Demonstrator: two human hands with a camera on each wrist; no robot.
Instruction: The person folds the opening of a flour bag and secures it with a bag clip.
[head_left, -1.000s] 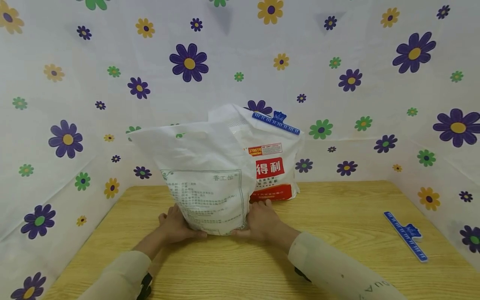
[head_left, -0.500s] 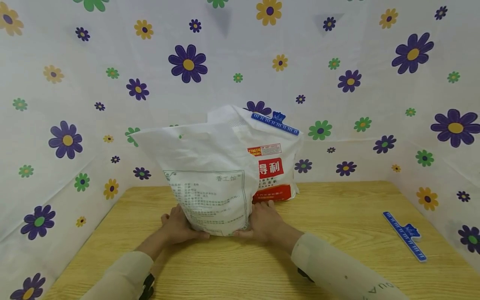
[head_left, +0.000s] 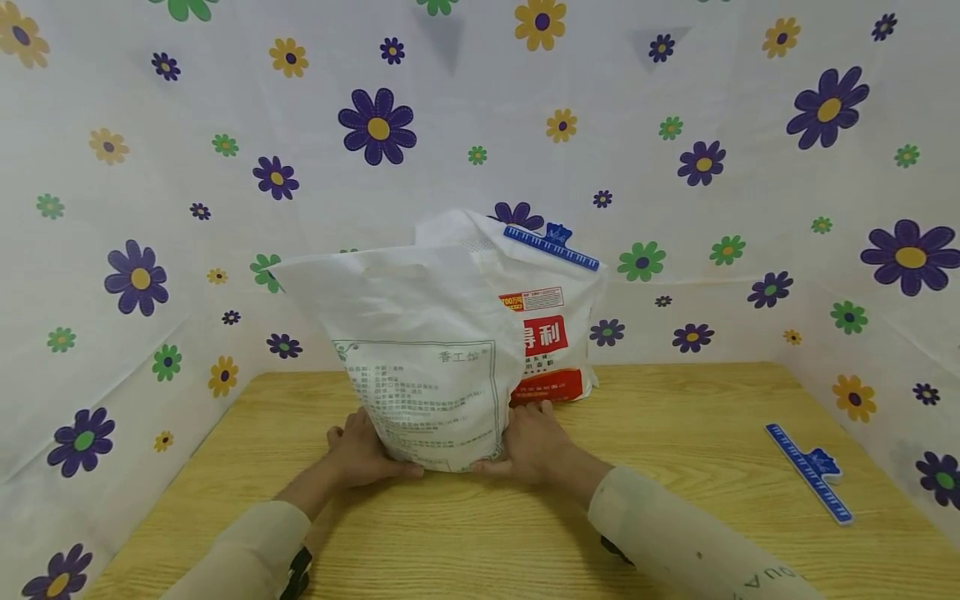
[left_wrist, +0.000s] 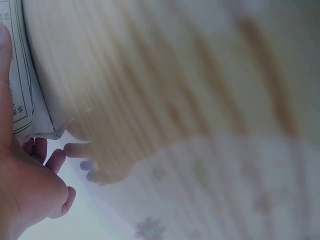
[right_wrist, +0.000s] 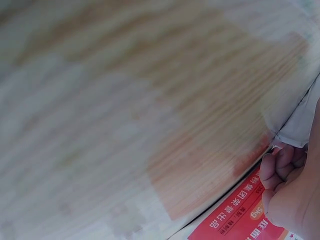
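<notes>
A white bag with green print stands on the table, its top leaning left. My left hand grips its lower left corner, thumb along the front and fingers round the side. At the lower right corner my right hand holds it likewise. Behind it, partly hidden, stands a white and red flour bag with a blue clip across its folded top. In the right wrist view, the curled right fingers lie close against the red print of the flour bag.
A second blue clip lies on the right side of the wooden table. A white cloth with flowers hangs round the back and sides.
Both hands have slid the green-printed bag slightly right, so it covers more of the flour bag behind. The flour bag and the loose clip have stayed put.
</notes>
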